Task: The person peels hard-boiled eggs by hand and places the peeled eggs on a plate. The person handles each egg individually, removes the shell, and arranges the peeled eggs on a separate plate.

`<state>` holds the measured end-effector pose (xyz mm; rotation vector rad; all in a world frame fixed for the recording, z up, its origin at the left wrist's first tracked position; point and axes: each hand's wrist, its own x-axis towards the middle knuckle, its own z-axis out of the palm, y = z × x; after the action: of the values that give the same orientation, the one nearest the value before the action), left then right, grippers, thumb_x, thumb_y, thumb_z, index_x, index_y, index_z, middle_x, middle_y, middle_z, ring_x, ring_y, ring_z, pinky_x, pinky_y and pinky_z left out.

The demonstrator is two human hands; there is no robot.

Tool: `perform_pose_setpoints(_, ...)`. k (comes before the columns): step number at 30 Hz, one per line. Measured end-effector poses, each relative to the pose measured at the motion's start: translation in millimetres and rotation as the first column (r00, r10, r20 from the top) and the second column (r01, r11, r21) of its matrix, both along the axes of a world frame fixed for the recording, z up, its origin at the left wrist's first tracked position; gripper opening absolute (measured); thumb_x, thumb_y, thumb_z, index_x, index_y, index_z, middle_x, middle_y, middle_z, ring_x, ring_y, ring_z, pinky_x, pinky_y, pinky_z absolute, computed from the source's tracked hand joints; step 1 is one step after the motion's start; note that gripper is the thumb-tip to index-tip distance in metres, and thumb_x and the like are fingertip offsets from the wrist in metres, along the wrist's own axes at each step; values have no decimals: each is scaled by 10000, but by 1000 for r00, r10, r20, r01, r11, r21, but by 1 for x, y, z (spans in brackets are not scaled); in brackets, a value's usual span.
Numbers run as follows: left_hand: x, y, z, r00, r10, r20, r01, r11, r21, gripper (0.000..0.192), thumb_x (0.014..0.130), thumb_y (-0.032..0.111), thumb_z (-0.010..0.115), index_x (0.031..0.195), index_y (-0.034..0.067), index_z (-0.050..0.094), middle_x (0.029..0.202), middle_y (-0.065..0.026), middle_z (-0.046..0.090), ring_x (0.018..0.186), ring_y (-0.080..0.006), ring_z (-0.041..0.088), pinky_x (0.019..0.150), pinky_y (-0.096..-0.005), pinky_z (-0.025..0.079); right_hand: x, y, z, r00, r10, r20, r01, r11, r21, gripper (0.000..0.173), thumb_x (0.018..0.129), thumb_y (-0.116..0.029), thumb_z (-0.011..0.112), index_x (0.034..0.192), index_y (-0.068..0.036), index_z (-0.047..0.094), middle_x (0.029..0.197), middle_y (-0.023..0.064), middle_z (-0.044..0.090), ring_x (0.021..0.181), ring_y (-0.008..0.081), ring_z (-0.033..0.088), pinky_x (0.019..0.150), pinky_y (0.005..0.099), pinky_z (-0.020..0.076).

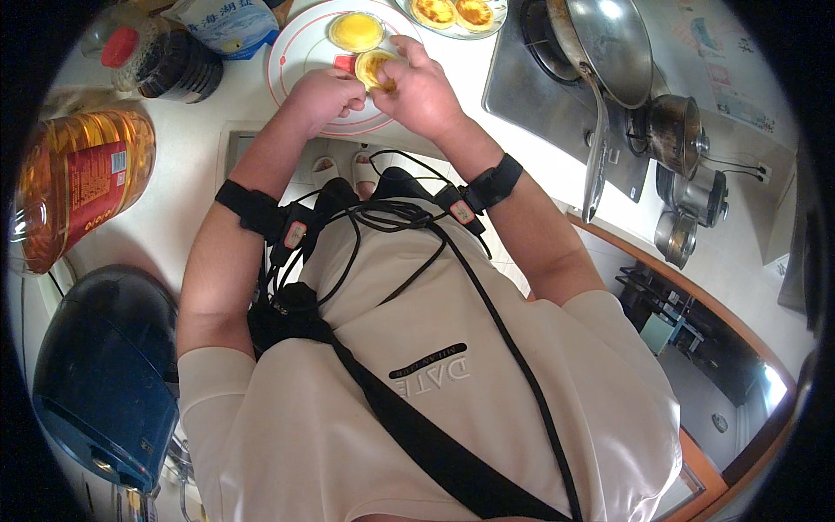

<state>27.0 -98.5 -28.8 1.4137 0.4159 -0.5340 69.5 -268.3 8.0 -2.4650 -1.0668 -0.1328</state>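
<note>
A browned egg tart (373, 65) is held over a white plate with red rings (287, 39). My right hand (421, 88) grips the tart from its right side, thumb and fingers around the rim. My left hand (329, 98) has its fingers curled together at the tart's lower left edge; whether they pinch the tart or its cup is hidden. Behind the held tart, a smooth yellow egg tart (357, 32) in a thin cup lies on the plate. A small red patch (344, 62) shows on the plate beside the held tart.
A second plate (456, 34) bears browned tarts. To the right are a gas hob (522, 98), a wok (613, 52) and several pots. On the left stand an oil bottle (98, 183), a red-capped jar (176, 68), a salt bag (228, 26) and a dark blue appliance (107, 372).
</note>
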Motion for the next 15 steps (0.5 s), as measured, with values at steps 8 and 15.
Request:
perform_pose_setpoints(8, 0, 0, 0, 998, -23, 61, 21, 999, 43, 269, 756, 178, 618, 939, -17, 642, 781, -54, 654, 701, -114, 630, 610, -235, 486, 2, 2, 3, 989, -16, -148, 18, 1000, 11, 214, 693, -154, 696, 879, -69, 632, 1182, 175, 525, 872, 319, 629, 771, 380, 535)
perform_pose_setpoints(15, 0, -4, 0, 995, -15, 101, 1, 991, 130, 301, 759, 212, 624, 961, -9, 650, 784, -66, 672, 723, -120, 650, 631, -254, 500, 5, -1, 0, 982, -41, -183, 58, 994, 88, 232, 691, -168, 700, 893, -78, 629, 1183, 204, 528, 928, 351, 613, 790, 383, 526)
